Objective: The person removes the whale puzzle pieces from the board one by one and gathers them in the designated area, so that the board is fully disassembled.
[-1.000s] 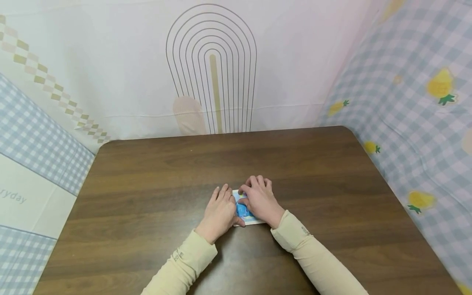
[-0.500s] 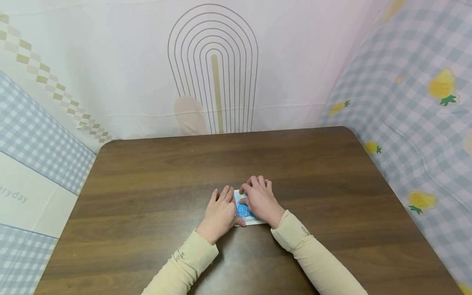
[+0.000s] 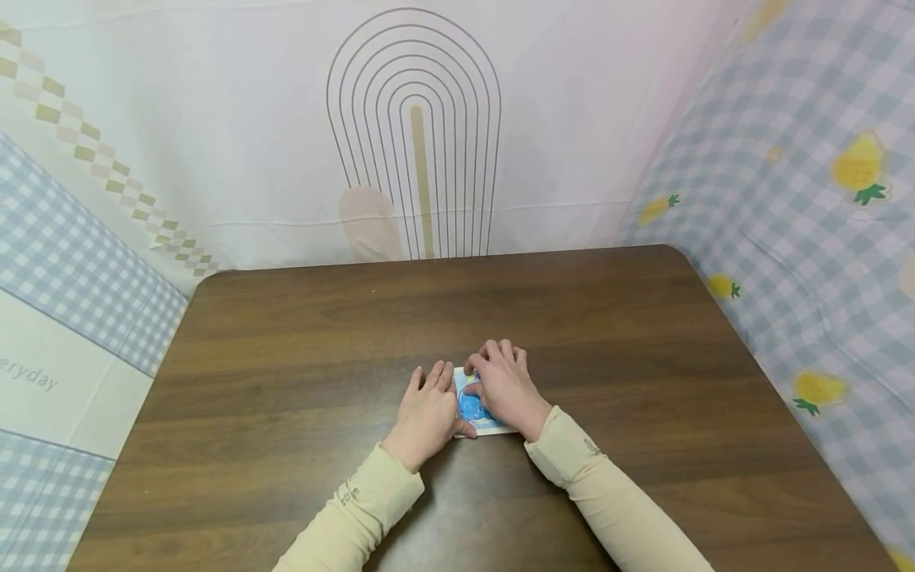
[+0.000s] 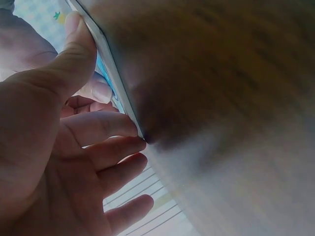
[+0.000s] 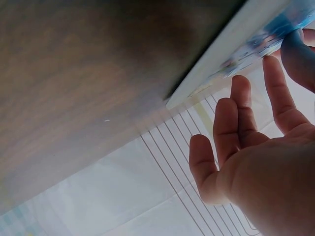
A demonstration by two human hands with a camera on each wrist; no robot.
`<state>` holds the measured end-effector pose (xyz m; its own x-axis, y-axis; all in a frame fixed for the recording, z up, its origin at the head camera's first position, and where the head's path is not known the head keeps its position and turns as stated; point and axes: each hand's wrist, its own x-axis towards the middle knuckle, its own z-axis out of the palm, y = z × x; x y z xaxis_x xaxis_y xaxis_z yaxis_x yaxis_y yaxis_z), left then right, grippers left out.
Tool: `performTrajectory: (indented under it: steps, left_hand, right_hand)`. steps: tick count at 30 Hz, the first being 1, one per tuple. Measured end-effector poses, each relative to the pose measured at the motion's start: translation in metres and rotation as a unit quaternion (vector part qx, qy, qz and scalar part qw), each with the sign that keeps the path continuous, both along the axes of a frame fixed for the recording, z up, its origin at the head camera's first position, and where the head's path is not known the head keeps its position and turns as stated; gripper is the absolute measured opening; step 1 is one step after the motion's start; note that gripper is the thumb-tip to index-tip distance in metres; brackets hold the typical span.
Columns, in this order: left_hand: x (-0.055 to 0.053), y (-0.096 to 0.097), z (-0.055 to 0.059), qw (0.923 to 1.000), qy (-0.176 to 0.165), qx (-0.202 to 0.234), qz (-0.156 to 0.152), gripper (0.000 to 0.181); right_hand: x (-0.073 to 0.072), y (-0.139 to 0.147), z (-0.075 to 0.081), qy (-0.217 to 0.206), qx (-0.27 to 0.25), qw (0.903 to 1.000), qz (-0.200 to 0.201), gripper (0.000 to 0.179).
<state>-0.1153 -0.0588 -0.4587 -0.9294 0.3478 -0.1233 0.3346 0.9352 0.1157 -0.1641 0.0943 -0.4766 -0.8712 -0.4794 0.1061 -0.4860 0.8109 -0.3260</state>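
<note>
A thin board with white edges (image 3: 493,431) and a blue picture lies flat on the table, between and partly under the two hands. A rounded blue shape (image 3: 470,408) shows on its face. At the board's left side, my left hand (image 3: 423,415) lies with fairly straight fingers; its thumb (image 4: 78,46) rests over the edge and two fingertips touch the edge in the left wrist view. Over the right part is my right hand (image 3: 506,391), fingers bent. Its thumb (image 5: 298,56) and index fingertip come down on the printed face; whether they pinch something is hidden.
The brown wooden table (image 3: 322,342) surrounds the board. A white cloth (image 3: 250,119) with arch lines hangs behind it, and a checked cloth with yellow fruit prints (image 3: 808,262) hangs at the right. Both forearms wear pale sleeves (image 3: 379,492).
My left fingers have shifted very slightly at the board's left edge, showing a little more of the blue shape. The right hand stays almost still.
</note>
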Motion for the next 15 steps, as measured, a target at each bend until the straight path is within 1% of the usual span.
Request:
performTrajectory:
  steps: [15]
  left_hand:
    - [0.0007,0.0003,-0.0018,1.0,-0.001,-0.008,0.003,0.096]
  right_hand:
    - [0.0013,-0.0004,0.0016,-0.003,0.004,1.0,0.001,0.021]
